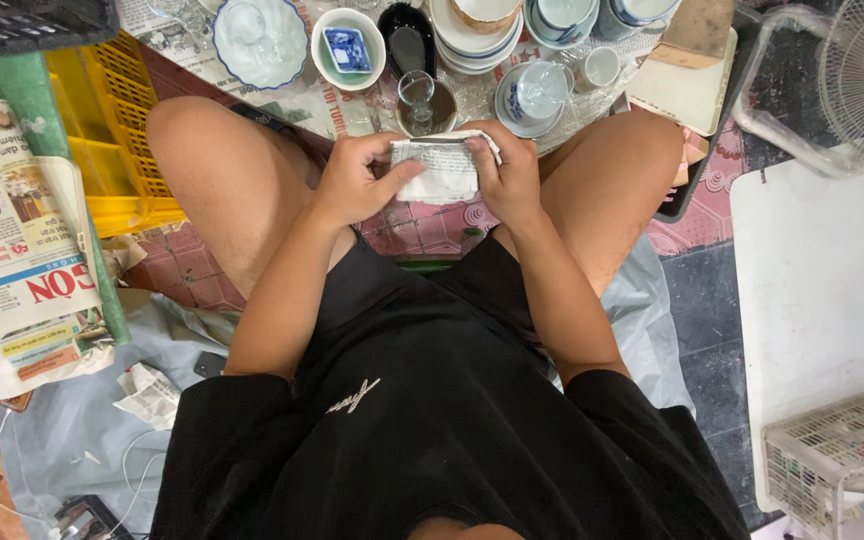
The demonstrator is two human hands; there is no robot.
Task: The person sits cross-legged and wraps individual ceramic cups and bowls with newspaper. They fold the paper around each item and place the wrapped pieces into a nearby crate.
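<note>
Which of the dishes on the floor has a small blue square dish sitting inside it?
The pale green bowl, between the scalloped blue-rimmed bowl and the black oval dish. Only it holds the blue square dish.

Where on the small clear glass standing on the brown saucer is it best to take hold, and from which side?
Probably by the upper bowl of the clear glass, coming from above on the person's side. It stands upright on the brown saucer, with dishes crowding the far side.
</note>
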